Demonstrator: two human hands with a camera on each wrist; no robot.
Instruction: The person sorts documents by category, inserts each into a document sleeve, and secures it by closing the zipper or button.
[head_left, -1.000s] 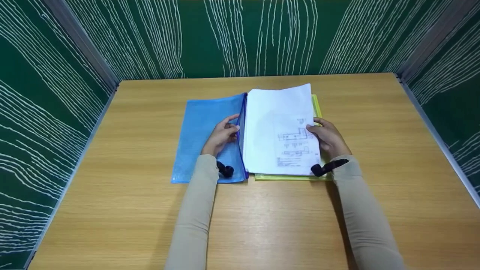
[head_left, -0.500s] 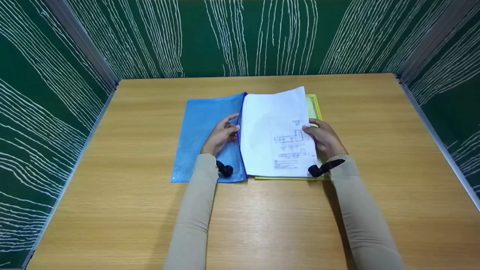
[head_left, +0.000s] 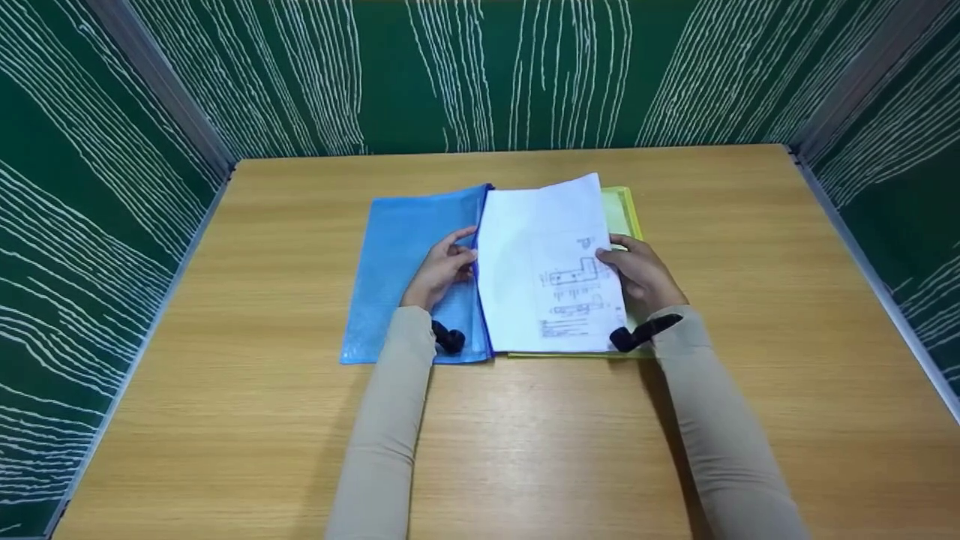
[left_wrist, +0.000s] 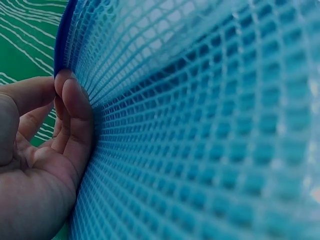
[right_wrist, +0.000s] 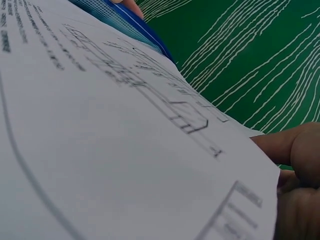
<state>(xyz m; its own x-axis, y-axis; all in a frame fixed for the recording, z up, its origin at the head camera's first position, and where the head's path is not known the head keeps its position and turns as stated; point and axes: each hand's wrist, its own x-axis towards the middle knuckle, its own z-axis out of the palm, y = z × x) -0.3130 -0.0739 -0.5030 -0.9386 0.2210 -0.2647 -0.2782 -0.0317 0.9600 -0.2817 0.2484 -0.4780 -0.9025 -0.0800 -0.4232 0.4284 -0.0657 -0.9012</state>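
As we look down over the desk [head_left: 225,390], a blue mesh zip pouch [head_left: 401,240] lies short of its far edge, nearer the far left corner than the far right 1. Our left hand [head_left: 442,270] has its fingers bent and its fingertips pinching the pouch's dark blue rim, on the side towards the right edge of the desk. Our right hand [head_left: 643,274] holds white printed paper [head_left: 525,247] by its right margin, thumb on top and fingers curled behind. We see a technical drawing on the paper, turned sideways, with lines of small text beside it. The paper's left margin meets the pouch's rim; we cannot tell how far it reaches inside. Beneath the paper, a yellow-edged green folder [head_left: 618,211] shows along the side towards the desk's right edge and in a thin strip towards us. Both our sleeves [head_left: 379,442] are beige, with 1 small black device [head_left: 450,339] at each wrist. Green walls [head_left: 480,82] with white wavy lines rise behind the desk's far edge and along its sides.
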